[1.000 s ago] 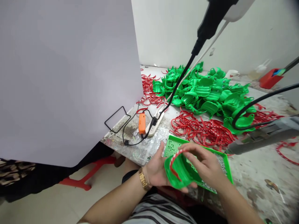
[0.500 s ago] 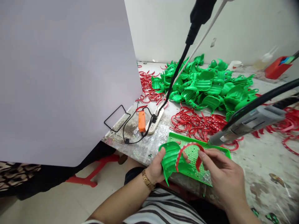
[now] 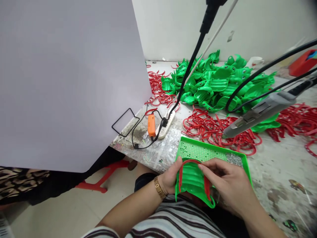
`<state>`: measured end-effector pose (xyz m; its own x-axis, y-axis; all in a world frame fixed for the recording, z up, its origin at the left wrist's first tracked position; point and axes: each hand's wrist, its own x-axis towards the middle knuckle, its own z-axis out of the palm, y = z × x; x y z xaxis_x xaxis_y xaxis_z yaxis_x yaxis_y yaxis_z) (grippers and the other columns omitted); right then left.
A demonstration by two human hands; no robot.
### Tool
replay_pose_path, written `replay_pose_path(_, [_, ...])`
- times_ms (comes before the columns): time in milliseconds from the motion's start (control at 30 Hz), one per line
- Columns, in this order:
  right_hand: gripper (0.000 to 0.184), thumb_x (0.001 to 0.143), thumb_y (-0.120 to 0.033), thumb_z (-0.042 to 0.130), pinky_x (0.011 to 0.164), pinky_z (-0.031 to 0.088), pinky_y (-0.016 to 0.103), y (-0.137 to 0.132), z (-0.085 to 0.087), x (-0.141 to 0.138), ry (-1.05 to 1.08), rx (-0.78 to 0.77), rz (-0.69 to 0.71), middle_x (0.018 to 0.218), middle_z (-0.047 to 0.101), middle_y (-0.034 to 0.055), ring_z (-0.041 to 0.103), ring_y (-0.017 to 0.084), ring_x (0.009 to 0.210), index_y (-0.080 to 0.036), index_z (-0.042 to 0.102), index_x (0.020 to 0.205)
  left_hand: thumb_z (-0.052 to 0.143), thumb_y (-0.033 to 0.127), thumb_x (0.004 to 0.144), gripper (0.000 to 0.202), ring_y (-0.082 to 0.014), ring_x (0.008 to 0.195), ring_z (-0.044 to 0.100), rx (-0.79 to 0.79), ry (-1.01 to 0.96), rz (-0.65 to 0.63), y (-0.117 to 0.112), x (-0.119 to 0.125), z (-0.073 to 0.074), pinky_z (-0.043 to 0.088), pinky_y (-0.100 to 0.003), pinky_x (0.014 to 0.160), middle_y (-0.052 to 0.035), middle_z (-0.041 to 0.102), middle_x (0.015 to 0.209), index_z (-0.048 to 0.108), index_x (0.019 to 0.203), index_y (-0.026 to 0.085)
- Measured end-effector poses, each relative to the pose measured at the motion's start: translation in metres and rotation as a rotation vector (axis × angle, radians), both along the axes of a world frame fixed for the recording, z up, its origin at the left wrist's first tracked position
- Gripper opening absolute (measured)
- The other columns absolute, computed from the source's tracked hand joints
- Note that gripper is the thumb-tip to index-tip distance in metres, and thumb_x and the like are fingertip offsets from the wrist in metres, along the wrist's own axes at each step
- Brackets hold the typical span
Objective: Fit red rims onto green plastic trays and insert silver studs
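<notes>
At 6 o'clock, the green piece hides the fingers of the left hand, and the specks in the gray patch of the tray are too small to tell. The gray tool at 2 o'clock, the red bin at 2 o'clock and the black handle at 12 o'clock run out of frame. A white board at 10 o'clock hides part of the surface.

Between the hands sits a glossy green plastic piece, curved and moulded with parallel ridges, its ridged face turned up and its lower corners pointing down. A thin red plastic strip arches over its upper edge and runs down both sides, lying tight against the green surface. The left hand cups the piece's left side, while the right hand presses its fingers against the strip's right side.
</notes>
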<state>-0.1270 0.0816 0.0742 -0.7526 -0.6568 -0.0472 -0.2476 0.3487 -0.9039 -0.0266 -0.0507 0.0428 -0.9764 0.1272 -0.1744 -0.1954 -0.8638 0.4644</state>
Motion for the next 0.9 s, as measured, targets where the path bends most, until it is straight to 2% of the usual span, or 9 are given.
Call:
replay_pose_path(67, [0.036,0.075,-0.049,0.064,0.052,0.048,0.019,0.000,-0.001,0.001,-0.014,-0.003,0.012,0.071,0.065,0.0054,0.059,0.012,0.059,-0.014,0.069,0.076,0.060,0.073,0.066,0.084,-0.0342,0.122,0.051,0.000,-0.013,0.002,0.001,-0.001,-0.002,0.034,-0.047,0.106,-0.0197,0.064,0.115,0.060,0.119,0.007])
replay_pose_path(233, [0.035,0.078,-0.048,0.062,0.040,0.041,0.018,0.001,-0.002,0.005,-0.071,-0.009,0.004,0.058,0.059,0.0023,0.049,0.008,0.042,-0.013,0.066,0.077,0.057,0.076,0.066,0.087,-0.0333,0.120,0.052,0.005,0.017,-0.002,0.003,-0.003,-0.006,0.035,-0.047,0.105,-0.0186,0.062,0.118,0.057,0.124,0.011])
replay_pose_path(433, [0.035,0.078,-0.048,0.062,0.037,0.039,0.019,0.003,-0.001,0.008,-0.128,-0.007,-0.007,0.055,0.057,0.0016,0.048,0.009,0.039,-0.013,0.063,0.075,0.055,0.075,0.069,0.086,-0.0323,0.118,0.054,-0.002,0.067,0.031,0.003,-0.003,-0.006,0.037,-0.046,0.103,-0.0186,0.060,0.121,0.054,0.128,0.012])
replay_pose_path(600, [0.032,0.078,-0.045,0.062,0.036,0.036,0.017,0.004,0.002,0.010,-0.013,0.002,0.019,0.051,0.054,0.0000,0.047,0.007,0.038,-0.014,0.063,0.072,0.052,0.076,0.070,0.085,-0.0318,0.120,0.053,0.008,0.086,0.040,0.005,-0.004,-0.006,0.037,-0.045,0.104,-0.0184,0.061,0.120,0.055,0.126,0.012])
replay_pose_path(700, [0.032,0.080,-0.045,0.060,0.035,0.034,0.017,0.004,0.008,0.013,-0.038,-0.009,0.004,0.047,0.050,-0.0013,0.043,0.007,0.035,-0.015,0.062,0.071,0.053,0.076,0.069,0.085,-0.0320,0.121,0.052,0.008,0.094,0.027,0.005,-0.004,-0.006,0.036,-0.046,0.104,-0.0187,0.061,0.120,0.056,0.125,0.012])
replay_pose_path(800, [0.034,0.081,-0.046,0.059,0.040,0.039,0.017,0.004,0.014,0.013,-0.070,0.002,-0.005,0.051,0.053,0.0000,0.048,0.008,0.040,-0.015,0.061,0.070,0.057,0.076,0.065,0.088,-0.0332,0.120,0.052,-0.009,0.090,-0.010,0.004,-0.004,-0.005,0.037,-0.046,0.104,-0.0192,0.061,0.120,0.056,0.125,0.011])
replay_pose_path(900, [0.033,0.080,-0.045,0.060,0.049,0.045,0.016,0.005,0.017,0.010,0.012,-0.015,0.049,0.061,0.060,0.0029,0.056,0.009,0.053,-0.014,0.061,0.068,0.061,0.077,0.060,0.091,-0.0339,0.119,0.053,-0.032,0.086,-0.017,0.002,-0.004,-0.003,0.037,-0.046,0.104,-0.0194,0.061,0.119,0.058,0.123,0.011])
